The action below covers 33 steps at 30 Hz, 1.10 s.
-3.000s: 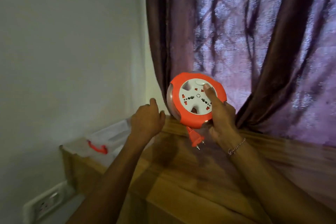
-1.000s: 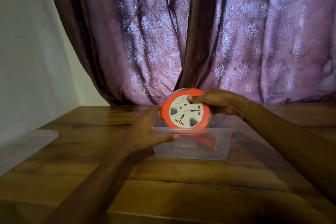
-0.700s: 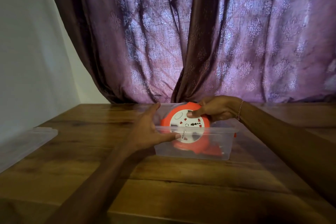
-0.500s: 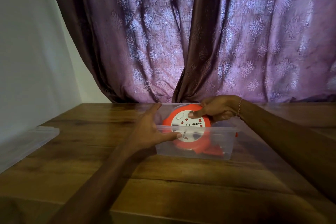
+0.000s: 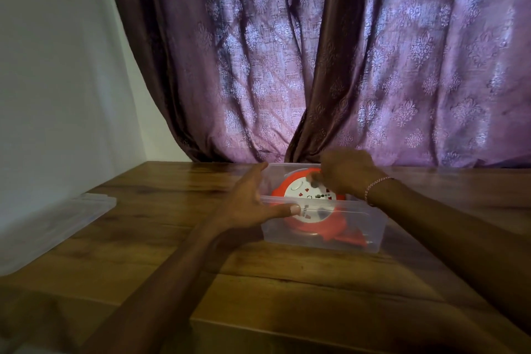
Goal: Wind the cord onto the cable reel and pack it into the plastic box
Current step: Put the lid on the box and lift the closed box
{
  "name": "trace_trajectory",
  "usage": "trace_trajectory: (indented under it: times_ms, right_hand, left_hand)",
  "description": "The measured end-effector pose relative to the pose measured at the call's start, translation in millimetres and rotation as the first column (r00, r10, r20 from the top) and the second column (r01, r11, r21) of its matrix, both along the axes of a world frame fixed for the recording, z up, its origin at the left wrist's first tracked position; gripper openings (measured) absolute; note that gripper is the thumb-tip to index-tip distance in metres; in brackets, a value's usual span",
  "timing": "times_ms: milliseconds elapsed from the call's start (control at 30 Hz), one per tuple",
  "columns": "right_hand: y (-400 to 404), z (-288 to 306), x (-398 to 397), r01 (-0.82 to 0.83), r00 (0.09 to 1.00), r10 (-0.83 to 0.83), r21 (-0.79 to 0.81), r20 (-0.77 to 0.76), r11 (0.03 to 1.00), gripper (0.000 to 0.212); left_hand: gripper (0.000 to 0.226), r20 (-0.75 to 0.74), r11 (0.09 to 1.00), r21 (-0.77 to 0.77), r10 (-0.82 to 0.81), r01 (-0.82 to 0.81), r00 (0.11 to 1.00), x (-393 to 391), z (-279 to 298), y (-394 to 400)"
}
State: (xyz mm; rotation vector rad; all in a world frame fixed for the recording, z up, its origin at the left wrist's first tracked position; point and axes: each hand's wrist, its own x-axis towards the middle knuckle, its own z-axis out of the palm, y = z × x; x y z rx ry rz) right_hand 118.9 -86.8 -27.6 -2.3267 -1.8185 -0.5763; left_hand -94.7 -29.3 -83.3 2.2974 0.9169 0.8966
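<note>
I see my left hand [image 5: 247, 204] spread against the plastic box [image 5: 365, 227], right hand [image 5: 344, 174] fingers curled, blurred, over the cable reel [image 5: 310, 210] inside.

cable reel [image 5: 304, 204]: lower part seen only through the cloudy wall of the plastic box [image 5: 359, 227]; cord not discernible
right hand [image 5: 344, 174]: motion-blurred; fingertip contact with reel unclear
lid [image 5: 51, 227]: left end cut by frame edge
forearms: run out of frame below
</note>
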Motion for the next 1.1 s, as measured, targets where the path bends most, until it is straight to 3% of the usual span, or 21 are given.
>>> trace_trajectory:
  times_ms: [67, 133, 267, 434, 567, 634, 801, 868, 968, 1101]
  right_hand:
    - [4.9, 8.0, -17.3, -0.065, 0.996, 0.074, 0.176, -0.048, 0.982, 0.048]
    - [14.1, 19.0, -40.2, -0.174, 0.977, 0.198, 0.225, -0.085, 0.959, 0.051]
    - [42.3, 28.1, -97.2, -0.370, 0.904, 0.399, 0.191, -0.151, 0.909, 0.052]
    - [92.7, 10.7, -180.9, -0.542, 0.790, 0.539, 0.078, -0.291, 0.837, 0.049]
    - [136.6, -15.4, -241.1, -0.584, 0.736, 0.538, 0.017, -0.412, 0.812, 0.063]
    - [159.8, -30.7, -272.1, -0.623, 0.691, 0.548, -0.005, -0.471, 0.782, 0.064]
    - [207.5, -70.4, -336.9, -0.700, 0.531, 0.611, 0.103, -0.587, 0.707, 0.047]
    - [225.7, -77.6, -358.6, -0.716, 0.475, 0.631, 0.148, -0.614, 0.683, 0.052]
    - [253.1, -79.7, -387.1, -0.761, 0.426, 0.665, 0.155, -0.613, 0.630, 0.051]
    - [282.1, -80.3, -407.5, -0.768, 0.435, 0.631, 0.102, -0.642, 0.633, 0.051]
  left_hand:
    - [0.087, 0.094, 0.999, -0.050, 0.004, 0.001, 0.996, -9.7, 0.0, -4.7]
    - [0.061, 0.188, 0.998, -0.040, 0.057, -0.051, 0.980, -28.5, 0.8, -7.0]
    - [0.047, 0.284, 0.963, -0.053, 0.269, -0.265, 0.920, -82.4, 11.0, 2.5]
    - [0.082, 0.089, 0.838, -0.166, 0.538, -0.520, 0.838, -177.9, 6.4, 26.8]
    - [0.071, 0.054, 0.734, -0.078, 0.679, -0.675, 0.732, -240.0, -7.1, 28.1]
    - [0.059, 0.011, 0.648, -0.019, 0.762, -0.762, 0.648, -268.7, -15.2, 32.1]
    - [0.069, -0.231, 0.376, 0.005, 0.902, -0.927, 0.365, -325.8, -32.4, 51.7]
    - [0.074, -0.287, 0.280, -0.062, 0.914, -0.958, 0.286, -339.6, -35.2, 60.5]
    - [0.082, -0.283, 0.182, -0.215, 0.929, -0.959, 0.240, -350.4, -36.7, 74.2]
    - [0.090, -0.234, 0.159, -0.269, 0.946, -0.950, 0.225, -358.0, -44.1, 87.0]
